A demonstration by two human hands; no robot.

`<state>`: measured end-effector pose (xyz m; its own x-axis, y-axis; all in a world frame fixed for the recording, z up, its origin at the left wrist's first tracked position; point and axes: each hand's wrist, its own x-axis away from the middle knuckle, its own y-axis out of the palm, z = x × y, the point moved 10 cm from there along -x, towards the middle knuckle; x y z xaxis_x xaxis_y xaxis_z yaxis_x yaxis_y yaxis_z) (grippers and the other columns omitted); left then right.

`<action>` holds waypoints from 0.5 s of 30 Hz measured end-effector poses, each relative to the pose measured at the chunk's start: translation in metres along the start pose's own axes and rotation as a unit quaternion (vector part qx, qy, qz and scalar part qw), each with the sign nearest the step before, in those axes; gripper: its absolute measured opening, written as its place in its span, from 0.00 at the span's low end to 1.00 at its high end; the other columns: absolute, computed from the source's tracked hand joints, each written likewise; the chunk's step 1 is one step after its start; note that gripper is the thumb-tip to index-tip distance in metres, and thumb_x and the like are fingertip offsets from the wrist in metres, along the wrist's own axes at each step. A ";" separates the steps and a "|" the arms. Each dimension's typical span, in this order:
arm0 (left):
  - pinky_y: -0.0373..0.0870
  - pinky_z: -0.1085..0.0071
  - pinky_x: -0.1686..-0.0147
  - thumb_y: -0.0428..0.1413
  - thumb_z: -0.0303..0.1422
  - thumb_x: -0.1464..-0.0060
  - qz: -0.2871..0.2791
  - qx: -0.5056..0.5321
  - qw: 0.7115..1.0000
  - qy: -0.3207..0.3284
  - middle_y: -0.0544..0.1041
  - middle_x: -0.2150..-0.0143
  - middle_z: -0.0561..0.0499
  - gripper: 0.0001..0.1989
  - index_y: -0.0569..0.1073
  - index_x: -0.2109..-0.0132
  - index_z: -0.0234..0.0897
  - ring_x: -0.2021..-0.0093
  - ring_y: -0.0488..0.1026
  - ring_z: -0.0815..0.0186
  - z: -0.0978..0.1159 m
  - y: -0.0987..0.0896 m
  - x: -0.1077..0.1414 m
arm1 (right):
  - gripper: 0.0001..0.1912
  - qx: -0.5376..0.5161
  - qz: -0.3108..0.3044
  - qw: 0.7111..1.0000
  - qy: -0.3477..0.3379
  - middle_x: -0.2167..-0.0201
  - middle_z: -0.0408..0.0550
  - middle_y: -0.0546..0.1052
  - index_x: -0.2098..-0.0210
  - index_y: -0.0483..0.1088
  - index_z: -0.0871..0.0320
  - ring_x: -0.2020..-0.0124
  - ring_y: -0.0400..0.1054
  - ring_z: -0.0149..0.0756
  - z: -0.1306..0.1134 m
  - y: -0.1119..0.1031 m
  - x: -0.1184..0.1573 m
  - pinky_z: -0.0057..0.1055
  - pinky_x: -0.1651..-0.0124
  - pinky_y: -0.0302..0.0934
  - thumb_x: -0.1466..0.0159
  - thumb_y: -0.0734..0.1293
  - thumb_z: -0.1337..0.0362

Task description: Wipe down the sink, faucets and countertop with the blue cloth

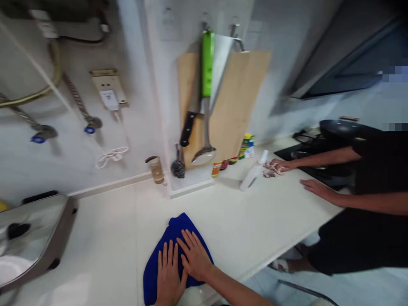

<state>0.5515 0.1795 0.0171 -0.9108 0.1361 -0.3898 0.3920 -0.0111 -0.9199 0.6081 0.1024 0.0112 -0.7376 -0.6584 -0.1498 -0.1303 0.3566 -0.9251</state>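
A dark blue cloth (183,225) lies spread on the white countertop (245,225). My left hand (168,272) rests flat on its lower middle, fingers stretched out and pointing away from me. Close beside it, my right hand (196,257) presses on the cloth too, its fingers extended toward the upper left. Neither hand grips anything. Much of the cloth's lower part is hidden beneath my hands.
An electric pan with glass lid (35,238) stands left. A wooden cutting board (236,97), knife (188,129) and ladle (205,148) hang ahead. Beyond a white spray bottle (255,172), a co-worker's hand (283,165) holds a patterned rag (270,171) near the stove (318,170).
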 end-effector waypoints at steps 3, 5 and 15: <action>0.64 0.45 0.36 0.49 0.37 0.42 -0.006 0.026 0.999 0.038 0.58 0.28 0.41 0.39 0.42 0.28 0.34 0.27 0.52 0.48 0.057 0.005 -0.011 | 0.37 0.006 0.005 0.999 0.038 0.26 0.49 0.38 0.28 0.41 0.50 0.26 0.37 0.47 0.039 -0.021 0.042 0.52 0.28 0.45 0.33 0.59 0.61; 0.62 0.45 0.35 0.49 0.37 0.41 -0.025 0.057 0.996 0.061 0.56 0.27 0.42 0.39 0.42 0.28 0.35 0.27 0.50 0.49 0.090 0.012 -0.017 | 0.38 0.020 0.017 0.997 0.070 0.26 0.48 0.39 0.28 0.42 0.51 0.27 0.38 0.47 0.064 -0.034 0.068 0.51 0.28 0.46 0.34 0.59 0.63; 0.48 0.36 0.29 0.46 0.45 0.39 -0.226 0.299 0.915 0.152 0.38 0.25 0.44 0.39 0.35 0.28 0.42 0.26 0.38 0.44 0.231 0.033 -0.069 | 0.34 0.155 0.104 0.963 0.192 0.27 0.48 0.47 0.29 0.47 0.49 0.27 0.43 0.47 0.180 -0.076 0.173 0.52 0.30 0.48 0.33 0.57 0.61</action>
<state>0.5972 -0.0587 0.0034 -0.8486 0.5286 -0.0185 -0.2387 -0.4141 -0.8784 0.6103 -0.1580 -0.0072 -0.9251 -0.2789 -0.2577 0.2065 0.2000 -0.9578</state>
